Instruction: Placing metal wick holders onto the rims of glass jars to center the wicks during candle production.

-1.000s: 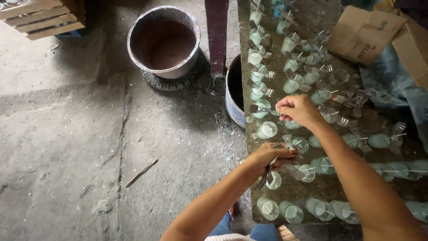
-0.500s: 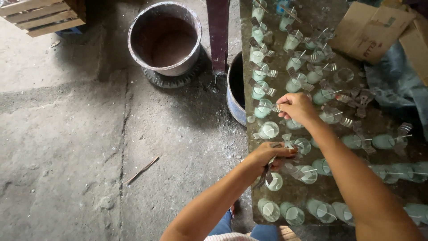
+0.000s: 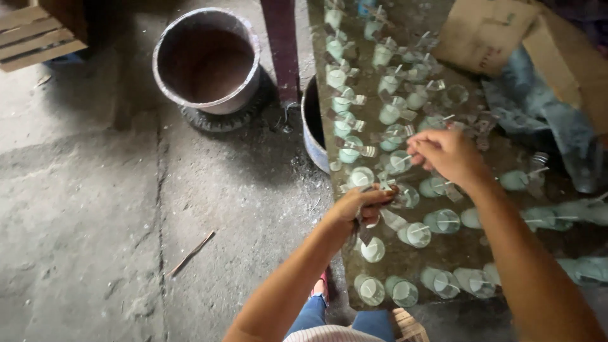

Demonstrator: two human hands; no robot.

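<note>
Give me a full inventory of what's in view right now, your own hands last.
small glasses: dozens, pale green filling, in rows across the table
table: one, dark, right half
large bucket: one, grey, brown inside, on the floor upper left
second bucket: one, blue-grey, partly under the table edge
cardboard boxes: at least two, brown, top right
wooden pallet: one, pale, top left corner
stick: one, on the concrete floor
left hand: pinching thin strips at the table edge
right hand: pinching a thin wick over the glasses

Small glasses (image 3: pixel 415 234) stand on the table (image 3: pixel 506 158); a bucket (image 3: pixel 206 60) sits left (on the floor (image 3: pixel 82 209)).
</note>
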